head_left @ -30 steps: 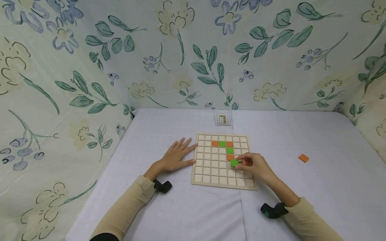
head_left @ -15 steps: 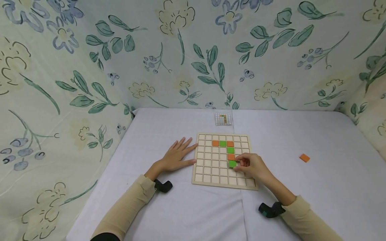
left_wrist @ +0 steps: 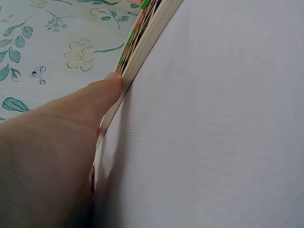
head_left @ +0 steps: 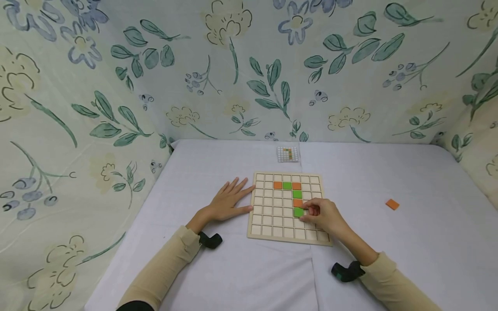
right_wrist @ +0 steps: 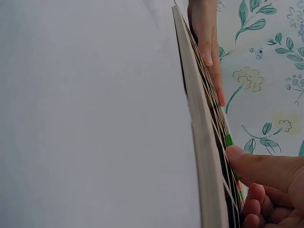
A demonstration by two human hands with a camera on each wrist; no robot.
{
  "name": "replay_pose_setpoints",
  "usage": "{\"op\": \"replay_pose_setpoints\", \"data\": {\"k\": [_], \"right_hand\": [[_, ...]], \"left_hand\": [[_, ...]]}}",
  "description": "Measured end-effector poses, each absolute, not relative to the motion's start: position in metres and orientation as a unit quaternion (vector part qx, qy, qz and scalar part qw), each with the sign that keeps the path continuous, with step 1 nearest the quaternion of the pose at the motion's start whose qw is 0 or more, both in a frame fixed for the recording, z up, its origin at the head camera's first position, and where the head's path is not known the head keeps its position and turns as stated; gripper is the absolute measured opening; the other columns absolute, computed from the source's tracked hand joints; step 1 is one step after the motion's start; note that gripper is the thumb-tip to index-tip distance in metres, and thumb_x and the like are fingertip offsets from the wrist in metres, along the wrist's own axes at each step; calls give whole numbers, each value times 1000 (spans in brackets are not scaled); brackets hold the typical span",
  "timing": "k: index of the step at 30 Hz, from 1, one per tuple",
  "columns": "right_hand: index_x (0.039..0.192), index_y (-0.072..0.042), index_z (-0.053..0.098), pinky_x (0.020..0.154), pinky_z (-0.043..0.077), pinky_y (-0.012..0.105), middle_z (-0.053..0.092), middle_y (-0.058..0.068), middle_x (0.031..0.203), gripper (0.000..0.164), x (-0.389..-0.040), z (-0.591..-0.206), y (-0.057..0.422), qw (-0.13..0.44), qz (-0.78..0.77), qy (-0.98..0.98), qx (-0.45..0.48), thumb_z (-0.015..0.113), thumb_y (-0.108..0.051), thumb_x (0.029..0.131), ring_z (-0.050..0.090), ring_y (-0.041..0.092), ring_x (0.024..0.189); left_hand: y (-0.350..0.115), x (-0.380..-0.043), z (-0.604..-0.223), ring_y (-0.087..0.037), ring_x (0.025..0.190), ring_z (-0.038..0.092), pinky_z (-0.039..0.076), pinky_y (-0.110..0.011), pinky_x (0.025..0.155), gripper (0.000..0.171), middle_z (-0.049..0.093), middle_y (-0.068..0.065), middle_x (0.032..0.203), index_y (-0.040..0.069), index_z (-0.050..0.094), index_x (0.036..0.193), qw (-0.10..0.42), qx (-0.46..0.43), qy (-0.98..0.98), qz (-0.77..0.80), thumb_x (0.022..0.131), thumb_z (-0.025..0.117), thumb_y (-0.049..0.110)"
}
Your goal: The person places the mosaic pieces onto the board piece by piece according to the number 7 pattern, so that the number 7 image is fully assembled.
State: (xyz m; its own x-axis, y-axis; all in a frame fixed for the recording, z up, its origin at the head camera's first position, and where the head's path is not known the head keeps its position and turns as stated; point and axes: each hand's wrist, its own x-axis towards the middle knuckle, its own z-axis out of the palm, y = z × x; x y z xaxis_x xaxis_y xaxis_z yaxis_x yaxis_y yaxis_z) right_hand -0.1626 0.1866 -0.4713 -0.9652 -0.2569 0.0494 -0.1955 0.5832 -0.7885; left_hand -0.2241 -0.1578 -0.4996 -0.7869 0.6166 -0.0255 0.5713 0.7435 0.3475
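A wooden grid board [head_left: 272,233] lies on the white cloth, with orange and green square tiles in an angled line of cells. My left hand [head_left: 223,205] lies with fingers spread, its thumb and fingertips touching the board's left edge. At the line's lower end, my right hand [head_left: 324,214] pinches a green tile [head_left: 298,212] between thumb and fingers. This tile lies in or over the cell below an orange tile [head_left: 297,203]. In the right wrist view the thumb presses the green tile [right_wrist: 229,140], whose side sticks up above the grid. It partly hides the tile.
A loose orange tile [head_left: 392,204] lies on the cloth to the right of the board. Behind the board is a small card [head_left: 287,154] printed with a coloured grid. A floral curtain [head_left: 233,86] hangs along the table's back and sides.
My right hand has brought the green tile slightly left and down, from tilted above the board to nearly flat at the cell below the orange one. The left hand keeps its place.
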Motion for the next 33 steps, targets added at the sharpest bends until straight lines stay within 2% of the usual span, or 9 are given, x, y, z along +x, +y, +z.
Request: {"op": "replay_pose_setpoints", "data": {"k": [16,23,33], "right_hand": [[101,5,73,53,37,22,52,1,70,27,-165,-469,186,48,-445,886,-118,85,-3,78,45,15,64],[104,1,74,56,39,21,52,3,74,28,-164,-469,192,71,-465,877,-96,85,-7,79,48,16,69],[108,3,73,55,40,22,53,4,74,32,-162,-459,216,28,-472,873,-116,84,-11,81,49,14,68]], "left_hand": [[-158,-224,-500,-30,152,-4,-4,-49,120,75,4,-3,167,30,18,161,69,320,930,165,98,39,67],[-158,-223,-499,-30,152,-4,-4,-50,119,76,4,-3,167,30,18,161,70,319,931,163,98,40,67],[-158,-224,-499,-30,152,-4,-4,-50,119,76,4,-3,167,31,18,161,72,322,930,162,98,39,67]]}}
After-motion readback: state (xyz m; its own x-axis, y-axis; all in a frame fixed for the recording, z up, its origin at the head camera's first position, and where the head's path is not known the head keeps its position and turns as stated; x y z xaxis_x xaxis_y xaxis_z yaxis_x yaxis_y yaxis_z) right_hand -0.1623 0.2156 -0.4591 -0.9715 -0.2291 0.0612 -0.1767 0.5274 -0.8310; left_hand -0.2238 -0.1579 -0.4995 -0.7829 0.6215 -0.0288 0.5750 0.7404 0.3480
